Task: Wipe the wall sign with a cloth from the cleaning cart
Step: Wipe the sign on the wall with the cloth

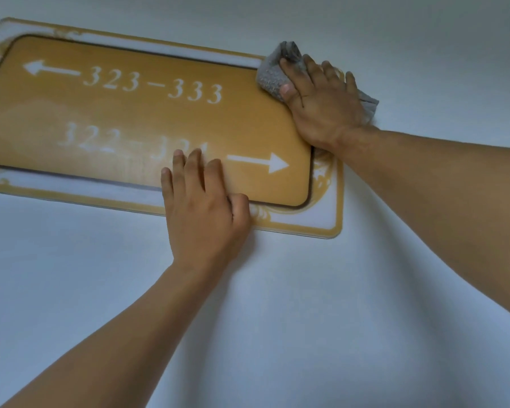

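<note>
A gold wall sign [136,113] with white arrows and room numbers hangs on the white wall, tilted in the head view. My right hand [324,101] presses a bunched grey cloth [273,75] flat against the sign's upper right corner; cloth sticks out above the fingers and past the hand's right side. My left hand [202,207] lies flat with straight fingers on the sign's lower edge, left of the right-pointing arrow, covering part of the lower number row.
A white, gold-trimmed backing plate [333,201] frames the sign and stands slightly proud of the plain white wall [306,304]. The sign's left end runs out of view. No cart is in view.
</note>
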The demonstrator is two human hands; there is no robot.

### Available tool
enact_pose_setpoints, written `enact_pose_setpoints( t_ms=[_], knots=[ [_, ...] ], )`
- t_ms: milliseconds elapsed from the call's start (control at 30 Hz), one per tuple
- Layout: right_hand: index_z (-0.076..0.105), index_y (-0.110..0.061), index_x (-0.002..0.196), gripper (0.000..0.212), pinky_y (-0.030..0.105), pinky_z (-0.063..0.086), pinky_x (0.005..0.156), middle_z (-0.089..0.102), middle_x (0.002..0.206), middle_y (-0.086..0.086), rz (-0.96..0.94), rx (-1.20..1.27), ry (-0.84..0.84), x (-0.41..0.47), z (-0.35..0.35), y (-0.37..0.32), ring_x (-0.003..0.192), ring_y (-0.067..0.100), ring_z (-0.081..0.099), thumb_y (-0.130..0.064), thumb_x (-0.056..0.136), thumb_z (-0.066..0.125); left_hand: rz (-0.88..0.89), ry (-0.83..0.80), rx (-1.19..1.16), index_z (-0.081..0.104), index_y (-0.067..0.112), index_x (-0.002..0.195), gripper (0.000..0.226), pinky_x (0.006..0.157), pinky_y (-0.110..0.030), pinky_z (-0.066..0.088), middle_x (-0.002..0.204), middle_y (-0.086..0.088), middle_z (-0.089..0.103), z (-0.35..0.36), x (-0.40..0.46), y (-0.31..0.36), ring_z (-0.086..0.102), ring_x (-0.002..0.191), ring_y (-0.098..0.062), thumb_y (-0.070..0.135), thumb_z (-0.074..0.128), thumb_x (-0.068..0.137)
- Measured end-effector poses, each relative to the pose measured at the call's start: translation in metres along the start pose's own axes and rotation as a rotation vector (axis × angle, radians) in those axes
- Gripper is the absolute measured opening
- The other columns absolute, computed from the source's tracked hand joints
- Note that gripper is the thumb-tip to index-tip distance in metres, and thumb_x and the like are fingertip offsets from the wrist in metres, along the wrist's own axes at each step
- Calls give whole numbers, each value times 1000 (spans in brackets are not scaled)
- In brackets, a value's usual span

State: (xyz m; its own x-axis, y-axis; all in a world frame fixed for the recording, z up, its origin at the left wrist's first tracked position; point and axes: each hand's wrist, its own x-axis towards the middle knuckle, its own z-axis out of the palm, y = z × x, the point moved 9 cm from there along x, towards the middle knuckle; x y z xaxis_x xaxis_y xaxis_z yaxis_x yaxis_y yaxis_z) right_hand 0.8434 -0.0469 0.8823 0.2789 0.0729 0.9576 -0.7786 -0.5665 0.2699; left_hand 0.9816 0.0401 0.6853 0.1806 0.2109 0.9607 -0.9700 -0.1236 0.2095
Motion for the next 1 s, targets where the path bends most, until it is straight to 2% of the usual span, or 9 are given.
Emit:
enact_pose_setpoints(
  t_ms=[167, 333, 467, 633, 833, 1000],
  knots=[
    [7, -46, 157, 55, 54, -1, 122, 8, 169, -2, -4, 16, -25, -24, 2, -7, 154, 26, 5, -59, 103, 9, -70, 38, -28, 45, 3, 136, 56, 119, -56, 12, 152, -24, 32, -4, 2, -5, 18, 148, -38, 24, 37, 84],
    [6, -45, 157, 56, 55, 0, 122, 7, 169, -1, -21, 14, -29, -57, 5, -20, 154, 27, 2, -59, 103, 10, -91, -42, 45, 44, 5, 132, 50, 118, -61, 8, 153, -26, 28, 5, 2, -7, 13, 148, -43, 32, 28, 92],
    [2, -46, 157, 56, 55, -3, 122, 2, 169, -1, -15, 17, -54, -77, 8, -26, 154, 28, -2, -59, 103, 8, -74, -53, 66, 42, 7, 138, 55, 119, -60, 7, 157, -27, 24, 5, 1, -7, 10, 149, -42, 37, 23, 96],
    [1, -45, 157, 56, 56, 0, 122, 2, 169, -1, -22, -12, -50, -104, 10, -37, 154, 30, 0, -59, 104, 8, 10, -115, 100, 31, 10, 153, 64, 122, -55, 5, 162, -24, 16, 6, -6, -14, 8, 151, -39, 39, 18, 97],
    [0, -42, 158, 56, 56, 5, 122, 2, 169, 2, 17, -15, -41, -135, 13, -53, 154, 33, 3, -57, 105, 10, 202, -154, 159, 28, 14, 155, 63, 123, -49, 11, 163, -18, 17, -4, -18, -30, 11, 152, -33, 37, 22, 96],
    [10, -40, 159, 56, 61, 15, 118, 14, 168, 5, -31, -37, -18, -163, 16, -78, 152, 36, 15, -56, 105, 18, 272, -187, 163, 25, 16, 156, 63, 122, -51, 12, 164, -13, 15, -9, -33, -41, 9, 153, -30, 33, 27, 95]
  ],
)
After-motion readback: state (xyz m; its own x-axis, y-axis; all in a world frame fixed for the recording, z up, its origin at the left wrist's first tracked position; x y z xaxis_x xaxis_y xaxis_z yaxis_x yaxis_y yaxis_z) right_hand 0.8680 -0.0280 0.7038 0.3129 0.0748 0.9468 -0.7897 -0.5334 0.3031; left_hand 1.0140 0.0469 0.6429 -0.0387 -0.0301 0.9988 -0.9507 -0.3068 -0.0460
